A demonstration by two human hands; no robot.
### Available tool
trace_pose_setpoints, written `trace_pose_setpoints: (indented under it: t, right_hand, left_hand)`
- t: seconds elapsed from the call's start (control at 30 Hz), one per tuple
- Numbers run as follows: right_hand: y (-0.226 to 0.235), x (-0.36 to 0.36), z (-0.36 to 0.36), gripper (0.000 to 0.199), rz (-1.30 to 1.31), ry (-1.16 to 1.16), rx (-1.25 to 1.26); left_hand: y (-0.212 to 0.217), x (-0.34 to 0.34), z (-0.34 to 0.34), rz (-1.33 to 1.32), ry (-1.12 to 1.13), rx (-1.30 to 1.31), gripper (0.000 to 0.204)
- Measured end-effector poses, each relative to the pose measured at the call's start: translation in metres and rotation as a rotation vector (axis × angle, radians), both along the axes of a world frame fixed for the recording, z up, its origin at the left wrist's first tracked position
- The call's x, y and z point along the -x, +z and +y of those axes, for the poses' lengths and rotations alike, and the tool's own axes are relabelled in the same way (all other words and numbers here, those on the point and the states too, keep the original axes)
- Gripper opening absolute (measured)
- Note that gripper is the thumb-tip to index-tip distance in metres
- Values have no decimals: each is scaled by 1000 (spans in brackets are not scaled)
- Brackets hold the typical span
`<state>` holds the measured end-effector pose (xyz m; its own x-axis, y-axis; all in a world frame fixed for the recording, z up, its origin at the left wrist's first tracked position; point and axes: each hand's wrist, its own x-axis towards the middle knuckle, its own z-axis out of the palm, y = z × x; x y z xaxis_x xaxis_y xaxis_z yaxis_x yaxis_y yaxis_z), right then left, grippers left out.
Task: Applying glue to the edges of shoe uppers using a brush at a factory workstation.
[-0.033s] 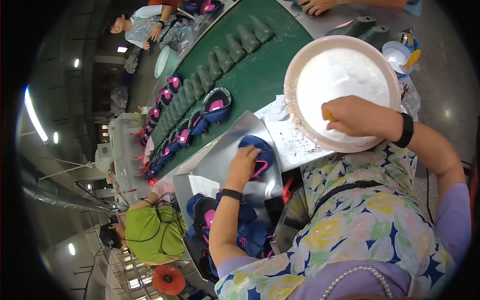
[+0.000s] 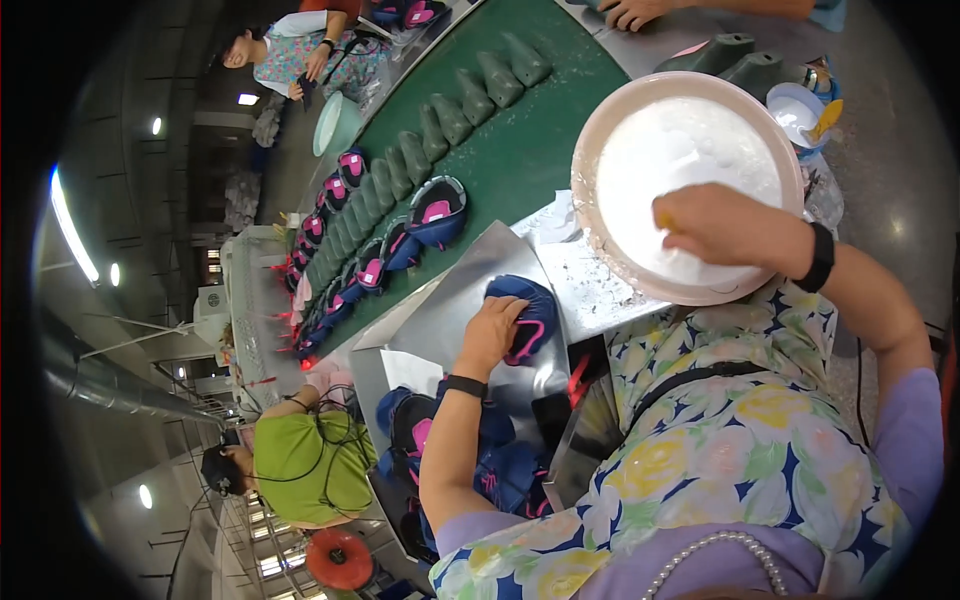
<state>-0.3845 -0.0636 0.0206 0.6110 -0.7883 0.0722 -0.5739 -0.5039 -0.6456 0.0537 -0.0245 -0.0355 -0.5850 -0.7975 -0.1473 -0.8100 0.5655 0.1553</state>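
My left hand (image 2: 490, 332) grips a dark blue shoe upper (image 2: 540, 300) with pink trim, its fingers over the near-left side. The upper rests on a sloping metal tray (image 2: 430, 320). Over a wide beige basin (image 2: 588, 195) my right hand (image 2: 735, 232) is closed, pinching a small yellow tool (image 2: 667, 222). The tool's lower end is hidden by the hand and the white contents (image 2: 690, 150) of the basin. More blue and pink shoe uppers (image 2: 505, 475) lie heaped in the tray beside my left forearm.
A green conveyor belt (image 2: 560, 120) carries rows of grey-green shoe lasts (image 2: 452, 118) and blue uppers (image 2: 438, 215). A small white bowl (image 2: 795, 108) with a yellow brush stands right of the basin. Another person's hand (image 2: 635, 12) rests at the far edge. A worker in green (image 2: 310, 465) sits at left.
The view has shifted slightly. My right hand has moved a little to the right over the basin, with the yellow tool still in it. My left hand keeps its grip on the shoe upper.
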Motion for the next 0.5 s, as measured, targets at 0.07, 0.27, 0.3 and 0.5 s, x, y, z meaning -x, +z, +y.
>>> trace_pose_setpoints:
  t: [0.07,0.27,0.3,0.5]
  right_hand:
    - [4,23,-7,18,-110,-138,74]
    - [34,57,-29,18,-391,-219,194]
    - [40,52,-30,18,-457,-198,210]
    - [65,36,-34,20,-683,-50,158]
  left_hand:
    - [15,-1,-11,60,192,-8,47]
    - [82,14,-42,1443,903,-742,53]
    - [81,31,-44,1398,671,-670,55]
    - [80,117,-56,1368,537,-746,57]
